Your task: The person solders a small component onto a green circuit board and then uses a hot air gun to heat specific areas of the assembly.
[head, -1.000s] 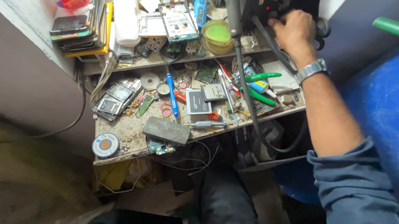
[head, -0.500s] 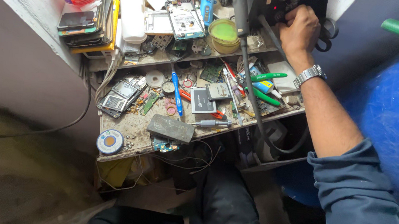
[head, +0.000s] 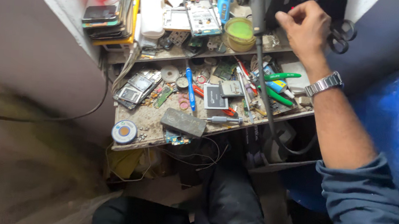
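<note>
My right hand (head: pixel 306 26) is raised at the back right of a cluttered repair bench (head: pixel 153 118). Its fingers are curled and pressed against the front of a dark box (head: pixel 303 0); what they pinch there is hidden. A metal wristwatch (head: pixel 323 83) sits on that wrist, above a blue sleeve (head: pixel 364 205). Black scissors (head: pixel 340 35) hang just right of the hand. A black cable (head: pixel 263 88) runs down from beside the hand and across the bench. My left hand is out of view.
The upper shelf holds a stack of phones (head: pixel 103 21), opened phones and a green bowl (head: pixel 239 33). Below lie green-handled pliers (head: pixel 280 77), a blue pen-shaped tool (head: pixel 189 88), a grey block (head: pixel 182 122), a screwdriver (head: pixel 222 120) and a solder spool (head: pixel 124 131). My dark-trousered legs (head: pixel 230 206) are under the bench.
My right hand has stayed on the dark box and shifted only slightly. The view has drifted a little to the left, so the bench sits further right in frame.
</note>
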